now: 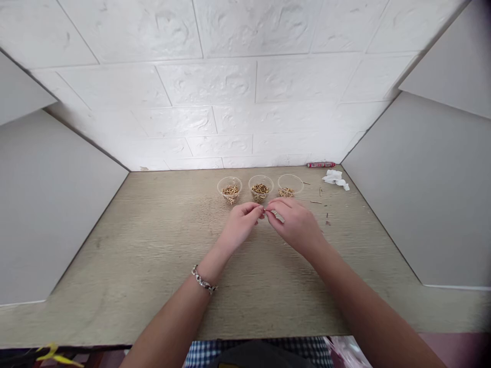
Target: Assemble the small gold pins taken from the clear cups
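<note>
My left hand (pixel 244 219) and my right hand (pixel 293 222) meet in front of the cups, thumbs and fingertips pinched close together. Whatever small piece sits between the fingertips is too tiny and covered to make out. Just beyond them stand three clear plastic cups in a row. The left cup (pixel 229 190) and the middle cup (pixel 261 189) hold many small gold-coloured metal pieces. In the right cup (pixel 290 184) lies a smaller heap of similar pieces, partly hidden by my right hand.
Loose slim pieces (pixel 316 202) lie on the wooden table (pixel 153 245) right of the cups. Crumpled white tissue (pixel 334 178) and a red pen-like tube (pixel 321 164) are near the back wall. Grey panels (pixel 429 194) stand at both sides.
</note>
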`<state>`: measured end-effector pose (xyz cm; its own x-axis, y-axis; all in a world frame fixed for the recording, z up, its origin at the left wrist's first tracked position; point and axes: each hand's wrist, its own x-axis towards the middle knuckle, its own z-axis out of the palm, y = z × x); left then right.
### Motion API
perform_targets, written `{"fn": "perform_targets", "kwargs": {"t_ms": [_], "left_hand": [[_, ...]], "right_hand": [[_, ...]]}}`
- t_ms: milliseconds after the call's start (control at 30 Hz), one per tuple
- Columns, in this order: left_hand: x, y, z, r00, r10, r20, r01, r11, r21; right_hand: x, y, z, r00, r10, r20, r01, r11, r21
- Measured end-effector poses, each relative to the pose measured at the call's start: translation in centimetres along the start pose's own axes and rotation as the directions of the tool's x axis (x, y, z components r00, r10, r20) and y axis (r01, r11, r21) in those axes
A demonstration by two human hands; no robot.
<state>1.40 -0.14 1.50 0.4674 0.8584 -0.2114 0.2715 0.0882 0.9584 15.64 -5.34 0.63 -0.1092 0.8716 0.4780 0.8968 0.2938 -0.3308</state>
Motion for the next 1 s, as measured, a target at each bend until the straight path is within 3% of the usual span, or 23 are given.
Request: {"fn": "perform_targets", "kwargs": {"t_ms": [267,500,600,700,833,1000], "left_hand": [[0.5,-1.1,0.1,0.998,0.065,0.008,-0.065,0.990,0.127],[0.3,-0.7,0.0,0.995,0.095,0.030,-0.099,0.974,0.203],[0.3,-0.6,-0.1,0.996,0.088,0.021,-0.090,0.977,0.195],[0.4,-0.5,-0.2,0.996,0.084,0.022,-0.086,0.982,0.166],[0.3,-0.4,-0.3,0.989,0.127,0.070,-0.136,0.978,0.156],[0.2,-0.5,-0.7,0.984,0.142,0.112,-0.164,0.961,0.223]], "right_hand": [[0.0,0.1,0.2,0.996,-0.036,0.076,0.044,0.994,-0.099],[-0.1,0.3,0.3,0.995,-0.026,0.097,0.038,0.992,-0.123],[-0.1,0.5,0.3,0.995,0.015,0.095,-0.013,1.000,-0.016],[0.2,0.7,0.2,0.990,0.104,0.096,-0.121,0.973,0.196],[0.5,0.9,0.5,0.956,0.262,0.130,-0.292,0.835,0.466],[0.6,1.1,0.9,0.918,0.331,0.217,-0.390,0.671,0.630]]}}
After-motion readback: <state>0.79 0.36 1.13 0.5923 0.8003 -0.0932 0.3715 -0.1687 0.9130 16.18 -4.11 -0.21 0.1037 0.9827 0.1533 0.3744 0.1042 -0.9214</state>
